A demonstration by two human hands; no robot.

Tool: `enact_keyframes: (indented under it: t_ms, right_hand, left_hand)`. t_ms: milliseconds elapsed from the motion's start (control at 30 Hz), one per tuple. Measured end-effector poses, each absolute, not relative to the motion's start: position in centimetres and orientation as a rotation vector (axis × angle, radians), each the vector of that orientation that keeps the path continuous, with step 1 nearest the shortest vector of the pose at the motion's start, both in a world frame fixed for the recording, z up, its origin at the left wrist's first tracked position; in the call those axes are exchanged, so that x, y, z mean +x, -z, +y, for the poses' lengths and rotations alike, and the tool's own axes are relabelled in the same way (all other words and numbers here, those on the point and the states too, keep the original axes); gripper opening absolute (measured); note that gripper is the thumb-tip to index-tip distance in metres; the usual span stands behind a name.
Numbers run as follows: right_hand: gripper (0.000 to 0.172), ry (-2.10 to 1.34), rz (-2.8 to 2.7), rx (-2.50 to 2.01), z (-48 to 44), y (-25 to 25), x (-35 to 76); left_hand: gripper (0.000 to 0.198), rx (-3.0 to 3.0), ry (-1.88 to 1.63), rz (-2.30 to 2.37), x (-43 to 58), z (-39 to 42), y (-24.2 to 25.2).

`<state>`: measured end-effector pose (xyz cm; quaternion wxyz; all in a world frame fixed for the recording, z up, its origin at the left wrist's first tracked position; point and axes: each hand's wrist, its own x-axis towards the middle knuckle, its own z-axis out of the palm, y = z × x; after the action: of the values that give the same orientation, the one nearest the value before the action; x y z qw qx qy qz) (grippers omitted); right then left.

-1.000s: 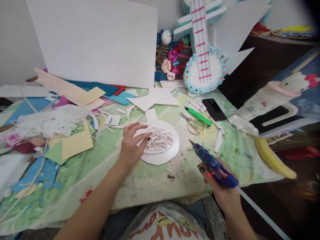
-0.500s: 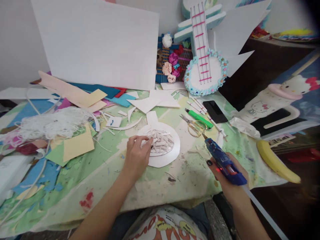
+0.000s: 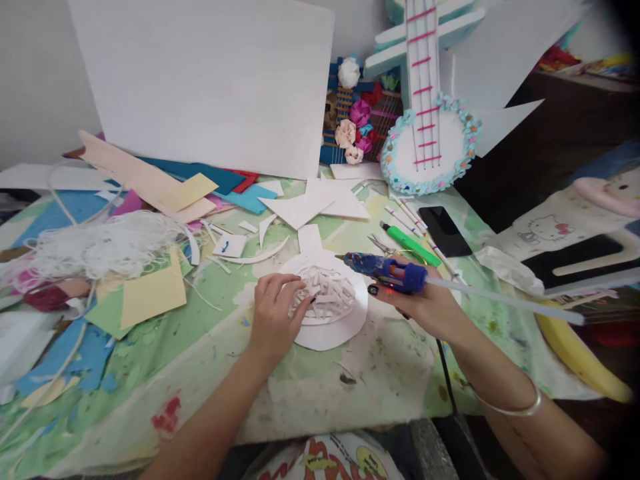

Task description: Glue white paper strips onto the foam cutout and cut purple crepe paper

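Note:
My right hand [image 3: 417,303] is wrapped round a blue hot glue gun [image 3: 385,272], a clear glue stick [image 3: 505,301] trailing from its back. The gun's nozzle points left over the upper right edge of a white round cut-out [image 3: 327,338] with a short neck. On the cut-out lies a smaller oval heaped with short white strips [image 3: 327,293]. My left hand [image 3: 276,308] is at the left edge of that heap, thumb and fingertips drawn close together among the strips. Whatever sits between them is too small to make out. Behind the gun, the gold-handled scissors [image 3: 381,245] are partly hidden.
A green cutter [image 3: 410,245] and a phone [image 3: 445,231] lie behind my right hand. White string [image 3: 105,247], paper and scraps cover the left side. A white board [image 3: 205,87] and a decorated toy guitar [image 3: 425,143] stand behind. At right are a banana [image 3: 583,353] and a tumbler [image 3: 550,227].
My right hand has brought the glue gun left and up, from beside the scissors to the cut-out's edge, turning it level. My left hand stays at the strips. The view has shifted slightly.

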<state>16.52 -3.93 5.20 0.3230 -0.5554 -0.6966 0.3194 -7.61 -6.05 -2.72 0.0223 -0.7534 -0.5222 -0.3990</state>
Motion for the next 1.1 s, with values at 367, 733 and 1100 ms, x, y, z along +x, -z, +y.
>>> enact_keyframes:
  t_ms: [367,733,1100]
  right_hand:
    - [0.020,-1.071,-1.945,-1.337,-0.5,-4.3,15.0]
    - [0.024,-1.603,-1.878,-1.171,1.1,-5.2,13.3]
    - [0.024,-1.560,-1.995,-1.352,1.4,-4.7,13.4]
  left_hand:
    - [0.026,-2.388,1.176,-1.611,-7.7,-5.9,2.7]
    - [0.028,-2.419,1.227,-1.663,-7.7,-5.7,2.9]
    - [0.021,-2.424,1.264,-1.680,-7.4,-5.7,2.7]
